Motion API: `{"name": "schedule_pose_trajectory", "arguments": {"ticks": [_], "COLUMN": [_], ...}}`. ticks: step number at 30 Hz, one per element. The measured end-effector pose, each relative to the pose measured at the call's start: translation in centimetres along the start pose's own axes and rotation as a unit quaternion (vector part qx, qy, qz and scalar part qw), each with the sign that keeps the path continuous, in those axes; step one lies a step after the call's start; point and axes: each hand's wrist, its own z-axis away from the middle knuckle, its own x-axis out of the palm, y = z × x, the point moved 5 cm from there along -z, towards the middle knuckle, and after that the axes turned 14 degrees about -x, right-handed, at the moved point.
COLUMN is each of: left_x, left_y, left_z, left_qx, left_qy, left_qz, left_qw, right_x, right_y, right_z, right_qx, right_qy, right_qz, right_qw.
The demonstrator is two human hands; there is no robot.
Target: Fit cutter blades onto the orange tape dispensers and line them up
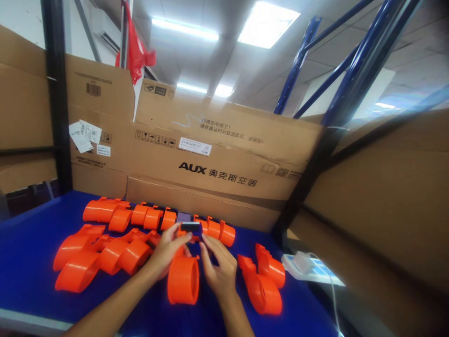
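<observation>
In front of me is an orange ring-shaped plastic part (183, 282), its round hollow end hanging low between my hands. At its upper end sits a dark rectangular piece (191, 228) with a pale edge. My left hand (171, 248) is closed around the upper part of the orange piece, thumb near the dark piece. The fingertips of my right hand (220, 267) pinch the right end of that dark piece. Fingers partly hide how the two join. Several similar orange parts (121, 220) stand in a back row, some with dark tops. More orange parts (77, 271) lie to the left.
Two orange parts (264, 292) lie right of my hands on the blue tabletop (140, 309). A phone-like slab (184, 217) rests in the back row. Cardboard walls (217, 164) enclose the table. A dark post (298, 196) and a white power strip (312, 269) with cable are at right.
</observation>
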Motion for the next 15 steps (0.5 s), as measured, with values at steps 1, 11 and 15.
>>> {"name": "schedule_pose_trajectory", "arguments": {"ticks": [1, 11, 15], "left_x": [0.1, 2.4, 2.7], "left_y": [0.0, -1.4, -1.3], "left_z": [0.0, 1.5, 1.9], "left_qx": [-0.009, -0.141, -0.137], "left_qy": [-0.007, -0.191, -0.227], "left_qz": [0.01, -0.004, -0.015], "left_qw": [1.0, 0.971, 0.964], "right_x": [0.0, 0.8, 1.3], "right_y": [0.2, 1.2, 1.5], "right_z": [0.0, -0.5, 0.3], "right_qx": [0.019, 0.251, 0.29], "right_qy": [0.005, 0.046, 0.053], "right_qz": [-0.008, -0.352, -0.397], "right_qw": [1.0, 0.901, 0.869]}}
